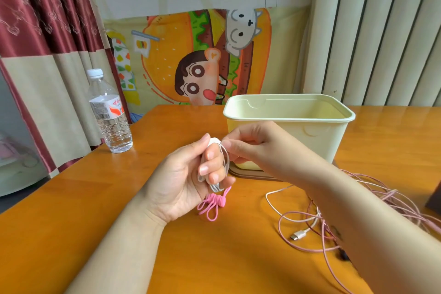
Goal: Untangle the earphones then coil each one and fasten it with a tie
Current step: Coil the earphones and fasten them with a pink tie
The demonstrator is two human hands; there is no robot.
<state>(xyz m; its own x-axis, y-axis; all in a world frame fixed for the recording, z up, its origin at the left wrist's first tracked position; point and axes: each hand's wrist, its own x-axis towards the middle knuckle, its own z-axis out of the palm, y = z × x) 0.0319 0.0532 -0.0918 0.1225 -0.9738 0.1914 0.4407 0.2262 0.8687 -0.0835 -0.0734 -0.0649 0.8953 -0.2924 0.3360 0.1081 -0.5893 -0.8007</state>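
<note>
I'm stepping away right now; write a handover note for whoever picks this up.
Left hand: holds the white earphone cable looped round its fingers.
Right hand: pinches that cable at the top of the loops.
Pink ties lie on the table under the left hand.
The white plug end lies loose by the pink earphone cable, a tangled heap on the right.
Done: white partly coiled.
Left: finish coiling, tie it, then the pink one.

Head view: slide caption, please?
Left hand holds white earphone coil; right hand pinches its cord, pink ties on table below.
</note>
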